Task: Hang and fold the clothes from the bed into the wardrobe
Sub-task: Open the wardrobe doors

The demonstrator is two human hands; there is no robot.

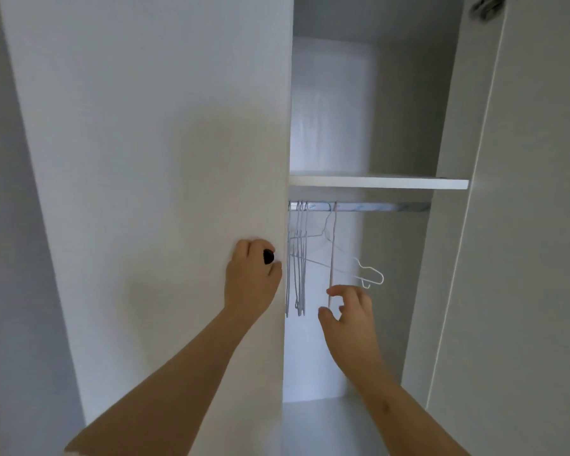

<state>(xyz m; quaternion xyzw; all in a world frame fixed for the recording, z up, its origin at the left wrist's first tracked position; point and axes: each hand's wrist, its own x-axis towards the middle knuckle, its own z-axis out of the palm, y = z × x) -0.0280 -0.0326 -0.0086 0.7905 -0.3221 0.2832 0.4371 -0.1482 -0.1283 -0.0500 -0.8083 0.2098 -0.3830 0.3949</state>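
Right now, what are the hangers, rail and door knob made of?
Hangers: thin bent strands, pale matte, probably coated wire. Rail: likely metal, silvery with bright reflections. Knob: dark, slightly glossy; plastic or metal, cannot tell, mostly covered by the left hand.

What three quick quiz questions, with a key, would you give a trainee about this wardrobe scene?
1. True or false: clothes hang on the rail.
2. The left hand grips: A the door knob, B a shirt, C a broom.
3. Fill in: the right hand, open, reaches toward the ___ under the rail.
Key: 1 false, only bare hangers hang there. 2 A. 3 hangers.
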